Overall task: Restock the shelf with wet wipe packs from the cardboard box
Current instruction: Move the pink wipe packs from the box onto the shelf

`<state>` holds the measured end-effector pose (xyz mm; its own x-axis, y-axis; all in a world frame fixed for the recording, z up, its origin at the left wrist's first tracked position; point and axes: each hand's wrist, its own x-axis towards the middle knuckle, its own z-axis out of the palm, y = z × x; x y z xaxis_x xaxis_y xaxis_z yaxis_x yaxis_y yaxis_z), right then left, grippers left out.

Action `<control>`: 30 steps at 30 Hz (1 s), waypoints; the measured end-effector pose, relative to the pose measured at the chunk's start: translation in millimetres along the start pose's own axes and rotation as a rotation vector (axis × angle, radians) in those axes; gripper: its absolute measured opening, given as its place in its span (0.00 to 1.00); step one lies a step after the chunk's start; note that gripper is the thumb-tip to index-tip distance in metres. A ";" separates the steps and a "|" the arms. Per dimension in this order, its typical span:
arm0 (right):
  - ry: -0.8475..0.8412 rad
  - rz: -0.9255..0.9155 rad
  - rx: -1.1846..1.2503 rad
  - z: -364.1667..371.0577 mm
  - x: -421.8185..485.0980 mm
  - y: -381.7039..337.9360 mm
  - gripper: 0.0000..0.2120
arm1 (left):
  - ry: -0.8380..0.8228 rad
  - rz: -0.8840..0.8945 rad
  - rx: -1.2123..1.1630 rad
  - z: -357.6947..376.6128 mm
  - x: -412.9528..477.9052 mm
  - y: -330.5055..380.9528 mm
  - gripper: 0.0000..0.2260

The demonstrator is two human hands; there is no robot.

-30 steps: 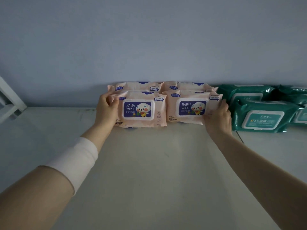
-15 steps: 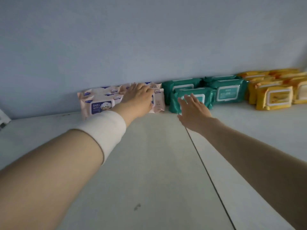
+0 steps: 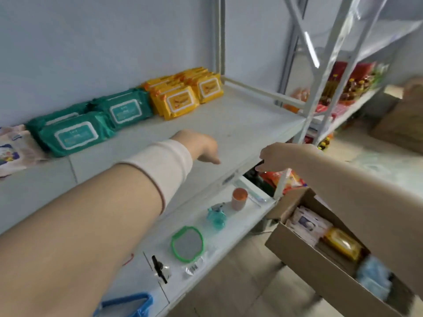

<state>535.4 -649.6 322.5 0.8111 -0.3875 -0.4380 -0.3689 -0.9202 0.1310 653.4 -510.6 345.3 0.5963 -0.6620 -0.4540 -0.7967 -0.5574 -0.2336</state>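
Left hand [image 3: 201, 146] hangs over the shelf [image 3: 240, 124], fingers loosely curled, empty. Right hand [image 3: 280, 156] likewise empty, at the shelf's front edge, above the cardboard box [image 3: 309, 264]. Pink packs [image 3: 13, 149], green packs [image 3: 75, 133] and yellow packs [image 3: 183, 99] line the back wall. More boxed packs [image 3: 306, 223] inside.

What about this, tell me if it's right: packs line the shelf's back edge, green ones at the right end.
Wrong on colour. The head view shows packs lining the shelf's back edge with the yellow packs at the right end; the green packs lie left of them.
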 end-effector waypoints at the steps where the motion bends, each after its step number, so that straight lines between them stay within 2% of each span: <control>1: -0.004 0.034 0.034 10.4 -9.3 26.0 0.25 | 0.000 0.038 0.007 -9.0 10.3 27.6 0.26; 6: -0.060 0.175 0.139 65.2 -42.7 135.5 0.19 | -0.008 0.254 0.057 -34.9 67.7 159.9 0.25; 10: -0.069 0.317 0.205 124.0 -43.2 210.0 0.22 | 0.035 0.391 0.091 -40.0 102.3 257.3 0.22; 13: -0.024 0.407 0.257 177.3 -34.8 243.3 0.19 | 0.113 0.450 0.170 -22.8 136.4 315.5 0.19; 18: 0.013 0.601 0.331 269.0 -20.7 271.4 0.15 | 0.092 0.580 0.236 26.0 197.0 384.7 0.15; 23: -0.126 0.662 0.487 345.1 -13.0 279.3 0.14 | -0.074 0.605 0.176 81.2 246.7 431.1 0.16; 25: -0.130 0.682 0.541 372.9 0.2 285.3 0.13 | -0.141 0.592 0.137 102.5 270.7 449.2 0.17; 28: -0.121 0.679 0.634 422.1 28.0 294.9 0.12 | -0.229 0.498 0.015 138.4 308.0 472.9 0.19; 30: -0.220 0.674 0.769 448.4 42.7 290.3 0.11 | -0.257 0.435 -0.075 155.7 327.8 480.3 0.21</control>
<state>259.4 -908.5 -57.0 0.2584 -0.7176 -0.6467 -0.9659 -0.2039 -0.1597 450.9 -917.4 -49.6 0.1597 -0.7013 -0.6947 -0.9511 -0.2979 0.0820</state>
